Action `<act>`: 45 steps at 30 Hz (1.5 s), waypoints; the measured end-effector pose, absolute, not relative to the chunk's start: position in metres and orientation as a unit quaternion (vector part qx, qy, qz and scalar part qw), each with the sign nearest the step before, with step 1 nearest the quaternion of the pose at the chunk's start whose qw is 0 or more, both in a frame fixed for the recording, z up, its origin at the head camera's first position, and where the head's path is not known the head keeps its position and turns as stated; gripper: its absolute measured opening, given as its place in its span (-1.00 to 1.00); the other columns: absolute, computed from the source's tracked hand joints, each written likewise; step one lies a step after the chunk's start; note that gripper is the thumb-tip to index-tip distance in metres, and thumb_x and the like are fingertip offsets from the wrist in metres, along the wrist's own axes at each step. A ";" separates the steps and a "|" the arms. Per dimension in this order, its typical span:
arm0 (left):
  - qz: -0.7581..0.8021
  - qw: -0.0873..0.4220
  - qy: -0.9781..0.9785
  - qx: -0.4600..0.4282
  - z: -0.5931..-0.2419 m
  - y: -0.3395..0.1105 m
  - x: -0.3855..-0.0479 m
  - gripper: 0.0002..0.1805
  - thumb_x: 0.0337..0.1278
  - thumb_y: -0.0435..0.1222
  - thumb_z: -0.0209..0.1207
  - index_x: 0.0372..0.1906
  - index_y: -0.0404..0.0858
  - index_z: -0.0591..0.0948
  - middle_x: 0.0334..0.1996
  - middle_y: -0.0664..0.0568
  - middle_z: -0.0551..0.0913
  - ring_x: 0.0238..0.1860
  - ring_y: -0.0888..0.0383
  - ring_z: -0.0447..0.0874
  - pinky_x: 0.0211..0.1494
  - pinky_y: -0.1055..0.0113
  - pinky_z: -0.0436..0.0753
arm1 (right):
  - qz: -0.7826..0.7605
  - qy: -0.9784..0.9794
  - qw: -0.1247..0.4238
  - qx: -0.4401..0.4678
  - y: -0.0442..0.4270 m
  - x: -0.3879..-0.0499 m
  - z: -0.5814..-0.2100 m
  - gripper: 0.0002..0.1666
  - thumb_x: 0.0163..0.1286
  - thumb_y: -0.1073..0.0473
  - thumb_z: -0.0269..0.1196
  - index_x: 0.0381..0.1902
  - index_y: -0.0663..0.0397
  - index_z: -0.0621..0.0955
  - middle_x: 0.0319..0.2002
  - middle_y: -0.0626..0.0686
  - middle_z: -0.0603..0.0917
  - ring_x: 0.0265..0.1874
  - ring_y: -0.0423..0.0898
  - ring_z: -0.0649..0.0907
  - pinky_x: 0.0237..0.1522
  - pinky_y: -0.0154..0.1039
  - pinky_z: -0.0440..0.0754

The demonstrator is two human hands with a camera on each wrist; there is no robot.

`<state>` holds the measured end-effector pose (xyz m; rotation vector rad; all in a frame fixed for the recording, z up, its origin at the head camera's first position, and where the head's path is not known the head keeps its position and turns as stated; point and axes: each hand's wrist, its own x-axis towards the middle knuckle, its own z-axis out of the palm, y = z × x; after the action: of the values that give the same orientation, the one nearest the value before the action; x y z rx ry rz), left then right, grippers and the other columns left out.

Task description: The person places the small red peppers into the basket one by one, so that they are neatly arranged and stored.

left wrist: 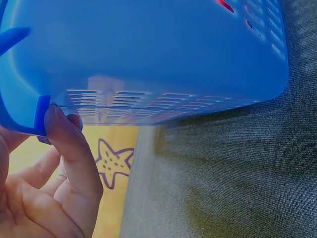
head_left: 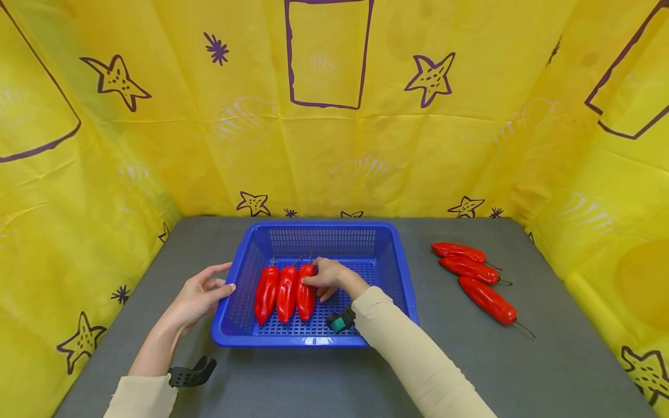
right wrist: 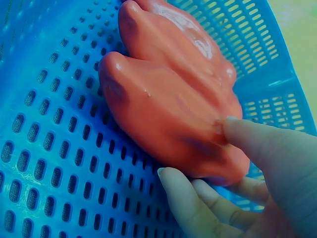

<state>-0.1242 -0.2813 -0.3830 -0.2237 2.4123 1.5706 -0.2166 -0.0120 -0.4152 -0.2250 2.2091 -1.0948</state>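
Three red peppers lie side by side in a blue plastic basket (head_left: 313, 339), stems toward the back. My right hand (head_left: 330, 277) reaches inside and holds the rightmost red pepper (head_left: 305, 302) near its stem end. Seen from the right wrist, the thumb presses that pepper (right wrist: 163, 104) from above, with other fingers along its lower side. At the basket's left rim is my left hand (head_left: 201, 293). In the left wrist view its thumb and fingers pinch the rim (left wrist: 41, 116), the fingers partly hidden.
Several more things surround the basket: three red peppers (head_left: 470, 270) lie on the grey table (head_left: 439, 348) to its right. A yellow patterned cloth (head_left: 334, 145) hangs at the back and both sides. Black straps (head_left: 192, 373) sit at the wrists.
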 end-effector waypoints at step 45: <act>0.561 0.121 0.816 -0.072 -0.383 -0.281 -0.123 -0.28 0.17 -0.19 0.16 0.38 -0.21 0.13 -0.20 -0.18 0.57 -0.31 0.05 0.65 -0.22 0.17 0.67 | -0.316 0.900 0.116 -0.278 0.030 -0.214 -0.349 -0.53 0.28 0.05 0.20 0.11 0.09 0.46 -0.20 0.06 0.67 -0.33 -0.12 0.65 -0.28 -0.28 0.58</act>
<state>-0.1227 -0.2808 -0.3828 -0.2089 2.3837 1.6384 -0.2136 0.0295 -0.3488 -0.8132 2.6355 -0.9241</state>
